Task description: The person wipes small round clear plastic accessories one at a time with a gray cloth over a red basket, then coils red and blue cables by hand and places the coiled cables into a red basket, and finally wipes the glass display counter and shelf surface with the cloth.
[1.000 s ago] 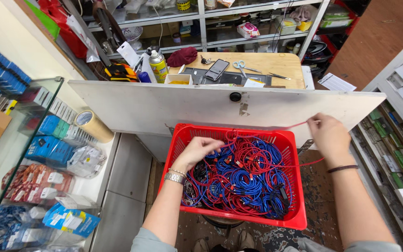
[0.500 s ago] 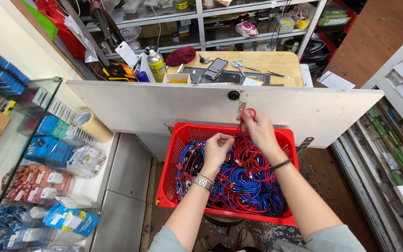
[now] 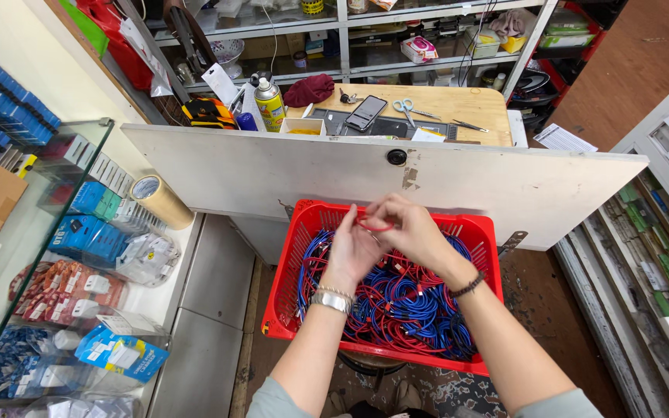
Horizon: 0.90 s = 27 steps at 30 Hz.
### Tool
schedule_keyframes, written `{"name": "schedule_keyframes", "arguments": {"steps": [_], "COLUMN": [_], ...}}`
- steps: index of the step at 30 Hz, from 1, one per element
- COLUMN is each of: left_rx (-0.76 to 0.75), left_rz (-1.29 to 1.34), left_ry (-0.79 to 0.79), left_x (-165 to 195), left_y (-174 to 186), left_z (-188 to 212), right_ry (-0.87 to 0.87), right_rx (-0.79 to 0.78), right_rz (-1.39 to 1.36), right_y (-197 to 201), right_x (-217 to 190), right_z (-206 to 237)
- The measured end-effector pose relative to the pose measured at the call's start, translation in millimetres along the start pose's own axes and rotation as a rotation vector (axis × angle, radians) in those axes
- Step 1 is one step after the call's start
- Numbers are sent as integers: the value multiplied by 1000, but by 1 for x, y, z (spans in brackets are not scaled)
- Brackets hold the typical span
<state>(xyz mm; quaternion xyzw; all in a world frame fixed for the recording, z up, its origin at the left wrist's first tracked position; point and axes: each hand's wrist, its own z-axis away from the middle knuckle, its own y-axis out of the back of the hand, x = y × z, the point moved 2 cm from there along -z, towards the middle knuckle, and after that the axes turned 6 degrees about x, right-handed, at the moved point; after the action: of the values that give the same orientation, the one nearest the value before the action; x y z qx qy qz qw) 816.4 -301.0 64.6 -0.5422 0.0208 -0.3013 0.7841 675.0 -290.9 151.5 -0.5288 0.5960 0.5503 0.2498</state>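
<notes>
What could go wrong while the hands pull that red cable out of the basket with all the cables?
The red cable between the left hand and right hand may be snagged in the tangled pile of blue and red cables, so pulling could drag others out. The red basket seems perched on a small stool, so a hard tug might tip it.

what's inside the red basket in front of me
The red basket holds a tangled heap of blue cables and red cables. Both hands, left hand and right hand, cover the middle, and the basket's bottom is hidden under the pile.
</notes>
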Motion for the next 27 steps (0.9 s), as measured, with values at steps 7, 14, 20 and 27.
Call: {"name": "schedule_keyframes", "arguments": {"steps": [7,14,20,27], "left_rx": [51,89,75,31], "left_rz": [580,361,257,94], "left_ry": [-240,-410,-540,-647], "left_x": [78,67,86,116], "left_y": [69,51,57,72], "left_z": [-66,-71,-54,-34], "right_ry": [-303,-427,-573,-448], "right_rx": [212,784,932,712], "right_rz": [-507,-1273,-1457,-1565], "right_y": [101,168,170,185], "right_x": [32,171,220,217], "right_z": [44,117,159,175]}}
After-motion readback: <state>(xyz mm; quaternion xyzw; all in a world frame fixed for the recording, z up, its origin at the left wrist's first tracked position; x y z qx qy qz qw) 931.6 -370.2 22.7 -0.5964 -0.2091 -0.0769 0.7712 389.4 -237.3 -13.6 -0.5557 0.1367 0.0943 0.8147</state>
